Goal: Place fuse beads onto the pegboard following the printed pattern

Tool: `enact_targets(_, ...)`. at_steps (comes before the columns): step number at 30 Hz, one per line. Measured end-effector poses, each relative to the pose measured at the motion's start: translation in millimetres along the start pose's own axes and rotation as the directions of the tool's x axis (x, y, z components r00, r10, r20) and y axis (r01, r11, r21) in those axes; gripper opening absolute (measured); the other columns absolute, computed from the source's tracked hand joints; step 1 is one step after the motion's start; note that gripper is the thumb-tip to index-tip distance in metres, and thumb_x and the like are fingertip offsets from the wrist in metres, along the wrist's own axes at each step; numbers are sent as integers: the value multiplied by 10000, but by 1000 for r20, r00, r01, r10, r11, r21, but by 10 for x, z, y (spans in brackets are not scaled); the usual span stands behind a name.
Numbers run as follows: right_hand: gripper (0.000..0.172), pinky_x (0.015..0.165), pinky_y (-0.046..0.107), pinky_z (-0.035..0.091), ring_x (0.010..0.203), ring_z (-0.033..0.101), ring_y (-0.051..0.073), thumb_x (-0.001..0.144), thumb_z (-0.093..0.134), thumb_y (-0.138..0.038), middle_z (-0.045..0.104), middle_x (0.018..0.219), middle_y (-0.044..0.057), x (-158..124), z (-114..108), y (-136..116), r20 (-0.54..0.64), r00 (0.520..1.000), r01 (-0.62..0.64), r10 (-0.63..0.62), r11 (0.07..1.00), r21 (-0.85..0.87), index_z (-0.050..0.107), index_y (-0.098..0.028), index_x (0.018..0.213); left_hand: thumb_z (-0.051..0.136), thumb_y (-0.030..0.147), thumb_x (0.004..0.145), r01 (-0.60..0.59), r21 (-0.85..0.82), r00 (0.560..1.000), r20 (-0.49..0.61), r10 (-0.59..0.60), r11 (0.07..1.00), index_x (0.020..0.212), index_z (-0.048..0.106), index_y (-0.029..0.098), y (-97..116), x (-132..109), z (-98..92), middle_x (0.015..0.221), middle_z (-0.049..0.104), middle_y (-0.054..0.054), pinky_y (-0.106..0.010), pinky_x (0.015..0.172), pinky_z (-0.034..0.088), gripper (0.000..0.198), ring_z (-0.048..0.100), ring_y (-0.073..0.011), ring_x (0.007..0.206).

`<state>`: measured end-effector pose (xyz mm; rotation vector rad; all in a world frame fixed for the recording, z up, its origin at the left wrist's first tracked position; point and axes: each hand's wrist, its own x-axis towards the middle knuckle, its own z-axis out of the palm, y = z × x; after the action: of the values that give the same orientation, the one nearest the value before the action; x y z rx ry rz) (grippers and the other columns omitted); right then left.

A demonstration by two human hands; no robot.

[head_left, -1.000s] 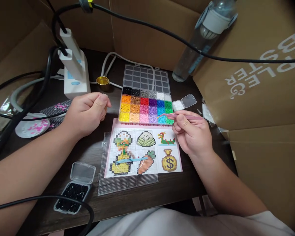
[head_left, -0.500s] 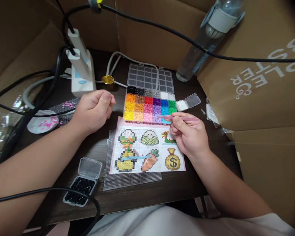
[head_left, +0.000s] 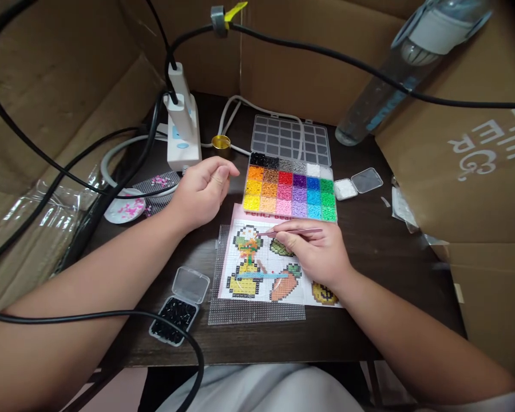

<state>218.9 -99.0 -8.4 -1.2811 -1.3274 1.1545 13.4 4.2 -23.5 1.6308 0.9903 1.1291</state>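
My right hand (head_left: 315, 252) grips a pair of pink tweezers (head_left: 302, 231). Their tip is over the orange and green bead figure (head_left: 249, 246) on the clear pegboard (head_left: 257, 313). Whether a bead sits in the tip is too small to tell. Under the pegboard lies a printed pattern sheet (head_left: 264, 258), partly hidden by my right hand. My left hand (head_left: 206, 189) is closed, thumb against curled fingers, left of the bead box; anything inside it is hidden. That sectioned bead box (head_left: 284, 193) holds many colours, its clear lid (head_left: 289, 140) folded back.
Black beads fill a small case (head_left: 175, 320) at front left; white ones fill another case (head_left: 345, 189) at right. A power strip (head_left: 184, 143), gold cup (head_left: 221, 144) and bottle (head_left: 373, 106) stand behind. Black cables (head_left: 347, 63) cross overhead, and a white dish (head_left: 124, 207) holds pink beads.
My right hand has brought the tweezers from the bead box's front edge down to the bead figure on the pegboard. My left hand stays closed beside the box. The view has shifted left.
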Motion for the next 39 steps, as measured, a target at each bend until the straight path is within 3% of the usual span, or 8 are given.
enact_targets(15, 78, 631, 260, 600, 717, 731, 166, 761, 706, -171, 782, 797, 37, 2, -31, 11, 47, 999, 27, -24, 998, -65, 774, -206, 773, 438, 347, 944, -15, 113, 1000, 14, 13, 993, 887, 586, 182, 16, -10, -18, 448, 391, 63, -217, 391, 291, 229, 357, -77, 381)
enact_targets(29, 81, 623, 288, 590, 721, 721, 176, 767, 707, -188, 777, 796, 40, 8, -47, 14, 74, 996, 57, -50, 994, -95, 779, -221, 780, 462, 335, 924, 43, 70, 999, -8, -42, 997, 861, 615, 192, 38, -16, -7, 451, 386, 54, -240, 402, 277, 219, 339, -87, 387)
enact_targets(39, 82, 585, 277, 577, 687, 709, 169, 761, 711, -189, 776, 788, 43, 2, -50, 18, 80, 995, 65, -57, 994, -91, 782, -215, 792, 443, 360, 939, 63, 15, 998, 19, -63, 998, 807, 552, 200, 30, -13, -14, 449, 344, 61, -235, 388, 235, 235, 316, -84, 383)
